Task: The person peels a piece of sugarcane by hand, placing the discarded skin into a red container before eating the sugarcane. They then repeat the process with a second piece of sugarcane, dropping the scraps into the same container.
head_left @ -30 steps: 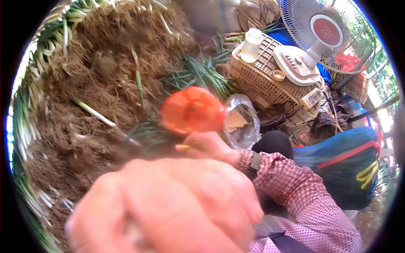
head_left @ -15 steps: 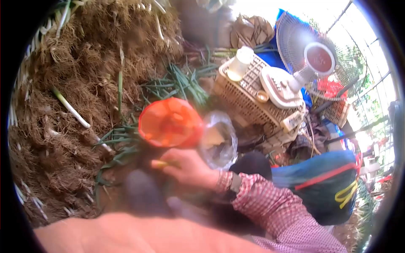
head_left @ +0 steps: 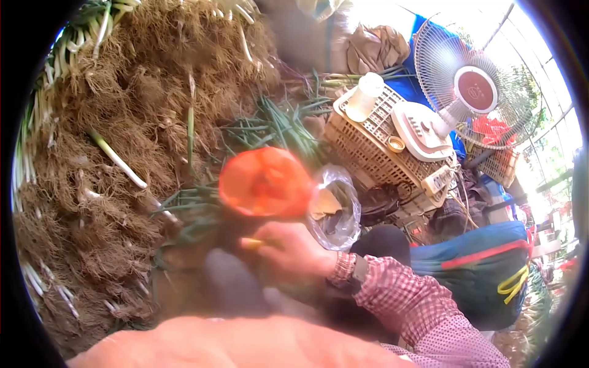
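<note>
My right hand [head_left: 296,250], below a plaid sleeve and a watch, is closed around a small yellow thing [head_left: 251,243] whose kind I cannot make out. Just beyond the fingers is an orange plastic container [head_left: 265,184], with blurred orange pieces visible inside. Beside the wrist stands an open clear plastic bag [head_left: 350,224] with a flat tan piece [head_left: 325,203] in it. A large blurred skin surface, apparently my left hand [head_left: 239,343], fills the bottom edge very close to the camera; its fingers are hidden.
Scallions with matted roots [head_left: 135,122] are heaped along the left. Green leaves [head_left: 279,126] lie behind the container. At right, an upturned crate [head_left: 374,135] carries a fan [head_left: 475,92] and a bottle [head_left: 365,98]. A blue-green bag [head_left: 472,270] lies near my right arm.
The whole view has shifted, so the surroundings sit a little farther right in the picture. My right hand stays closed on the small yellow thing, near the orange container.
</note>
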The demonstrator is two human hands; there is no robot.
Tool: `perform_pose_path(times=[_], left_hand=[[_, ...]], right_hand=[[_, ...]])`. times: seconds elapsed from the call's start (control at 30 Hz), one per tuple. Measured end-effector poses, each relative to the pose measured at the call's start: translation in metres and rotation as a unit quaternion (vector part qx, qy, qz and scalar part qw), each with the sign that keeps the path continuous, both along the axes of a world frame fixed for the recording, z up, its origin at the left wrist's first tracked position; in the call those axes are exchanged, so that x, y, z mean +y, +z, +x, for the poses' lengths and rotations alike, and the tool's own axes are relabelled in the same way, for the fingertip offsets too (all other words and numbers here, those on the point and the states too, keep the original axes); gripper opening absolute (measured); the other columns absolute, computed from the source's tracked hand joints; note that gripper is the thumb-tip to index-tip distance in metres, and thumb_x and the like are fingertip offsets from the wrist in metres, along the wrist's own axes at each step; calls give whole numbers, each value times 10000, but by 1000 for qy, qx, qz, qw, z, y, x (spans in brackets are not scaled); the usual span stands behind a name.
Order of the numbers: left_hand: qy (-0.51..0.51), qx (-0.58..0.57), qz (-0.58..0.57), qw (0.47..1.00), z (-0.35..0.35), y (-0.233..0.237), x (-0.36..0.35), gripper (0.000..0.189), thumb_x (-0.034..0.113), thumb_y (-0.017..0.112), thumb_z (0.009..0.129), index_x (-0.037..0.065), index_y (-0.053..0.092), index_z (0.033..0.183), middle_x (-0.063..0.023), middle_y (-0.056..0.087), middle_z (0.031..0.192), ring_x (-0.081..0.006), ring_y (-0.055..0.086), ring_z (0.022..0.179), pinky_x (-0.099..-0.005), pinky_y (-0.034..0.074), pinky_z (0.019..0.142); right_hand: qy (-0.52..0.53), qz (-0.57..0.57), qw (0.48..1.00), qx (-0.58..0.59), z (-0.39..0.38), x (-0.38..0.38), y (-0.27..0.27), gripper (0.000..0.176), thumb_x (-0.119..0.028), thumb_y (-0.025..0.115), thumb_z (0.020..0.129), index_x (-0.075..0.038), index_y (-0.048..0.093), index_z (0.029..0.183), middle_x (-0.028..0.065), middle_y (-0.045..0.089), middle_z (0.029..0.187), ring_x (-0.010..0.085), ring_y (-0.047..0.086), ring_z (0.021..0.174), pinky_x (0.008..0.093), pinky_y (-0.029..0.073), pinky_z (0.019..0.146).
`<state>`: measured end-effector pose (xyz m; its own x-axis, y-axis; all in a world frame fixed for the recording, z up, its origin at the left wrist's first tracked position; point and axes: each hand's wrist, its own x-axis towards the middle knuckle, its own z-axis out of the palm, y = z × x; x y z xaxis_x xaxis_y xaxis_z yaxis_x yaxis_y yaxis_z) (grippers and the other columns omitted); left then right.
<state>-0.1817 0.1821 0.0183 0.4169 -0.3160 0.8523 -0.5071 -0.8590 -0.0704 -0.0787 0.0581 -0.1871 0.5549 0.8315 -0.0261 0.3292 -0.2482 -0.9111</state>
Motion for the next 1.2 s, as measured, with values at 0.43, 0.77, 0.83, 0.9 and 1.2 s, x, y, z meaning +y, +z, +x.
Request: perform_pose_path(times=[0.43,0.77,0.83,0.9,1.2], left_hand=[[404,-138,123,896,26,2,-43,194,263,609,1001,88,620,919,-9,620,804,-211,643,765,-502,540,875],[455,-137,829,-296,77,-107,14,364,344,690,941,16,584,1060,-93,652,964,-247,634,967,-613,376,1102],[388,-102,874,-274,79,-107,7,340,283,660,952,-13,597,1106,-126,664,1011,-275,635,985,-596,371,1119],[466,-121,837,-260,83,-121,19,298,223,602,979,-34,607,1130,-172,674,1107,-327,628,1104,-571,366,1139],[544,-91,808,-205,84,-120,7,423,346,595,988,1,611,1233,-199,593,1353,-351,564,1266,-581,353,1157]], right_hand=[[-6,73,995,-65,6,-7,-7,258,-168,732,837,-16,669,1035,193,698,924,363,680,904,425,532,793],[-16,96,995,3,0,1,-17,219,-147,733,857,-15,675,1023,184,703,865,330,702,823,414,545,717],[-9,78,997,15,-1,-1,-5,226,-143,735,848,-12,675,1022,190,703,871,343,699,830,416,542,725],[-14,81,997,5,0,-5,7,230,-140,737,842,-12,675,1023,191,703,876,349,696,834,417,540,727],[-8,88,996,-32,1,-7,9,225,-144,732,843,-16,675,1019,186,706,897,348,693,850,417,537,744]])
